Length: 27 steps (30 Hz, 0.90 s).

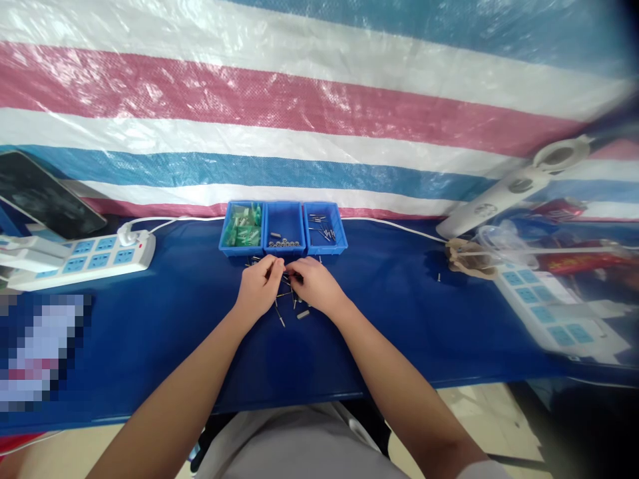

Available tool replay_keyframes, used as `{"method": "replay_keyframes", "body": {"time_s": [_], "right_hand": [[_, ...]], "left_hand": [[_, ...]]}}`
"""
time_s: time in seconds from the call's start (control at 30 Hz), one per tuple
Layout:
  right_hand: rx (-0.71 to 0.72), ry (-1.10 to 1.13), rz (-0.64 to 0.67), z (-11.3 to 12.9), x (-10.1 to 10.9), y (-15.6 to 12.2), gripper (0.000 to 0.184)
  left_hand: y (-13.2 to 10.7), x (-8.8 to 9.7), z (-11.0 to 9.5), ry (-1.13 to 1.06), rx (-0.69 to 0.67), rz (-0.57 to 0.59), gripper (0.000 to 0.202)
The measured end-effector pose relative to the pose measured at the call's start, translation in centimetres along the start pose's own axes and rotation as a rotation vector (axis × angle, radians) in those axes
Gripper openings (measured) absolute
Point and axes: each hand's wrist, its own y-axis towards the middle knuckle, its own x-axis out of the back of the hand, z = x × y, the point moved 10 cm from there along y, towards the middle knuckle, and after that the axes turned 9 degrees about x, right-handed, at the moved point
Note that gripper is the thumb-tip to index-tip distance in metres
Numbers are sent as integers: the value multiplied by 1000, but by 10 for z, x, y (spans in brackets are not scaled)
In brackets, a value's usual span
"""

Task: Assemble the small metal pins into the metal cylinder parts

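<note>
My left hand (258, 286) and my right hand (313, 285) meet at the middle of the blue table (174, 332), fingertips pinched together over a scatter of small metal pins and screws (289, 307). Both hands are closed on tiny parts too small to name. Just beyond the hands stand three small blue bins: the left bin (242, 229) holds green plastic pieces, the middle bin (284, 229) has small metal nuts, the right bin (324, 228) has thin metal pins.
A white power strip (94, 256) lies at the left with a dark phone (44, 196) behind it. At the right lie another power strip (554, 313), a white fan-like device (519, 186) and clutter. A striped tarp (319, 100) hangs behind.
</note>
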Motion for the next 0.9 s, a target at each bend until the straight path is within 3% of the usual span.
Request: {"method": "replay_keyframes", "body": {"time_s": [0.4, 0.63, 0.77, 0.9], "right_hand": [[7, 122, -100, 4, 7, 0, 32], [-218, 578, -387, -22, 20, -7, 16], [-293, 848, -441, -32, 14, -8, 21], [-329, 944, -470, -33, 12, -8, 30]], "left_hand": [[0, -1, 2, -3, 0, 4, 36], [1, -1, 3, -44, 19, 8, 28], [1, -8, 4, -70, 25, 70, 26], [0, -9, 5, -76, 14, 79, 26]]}}
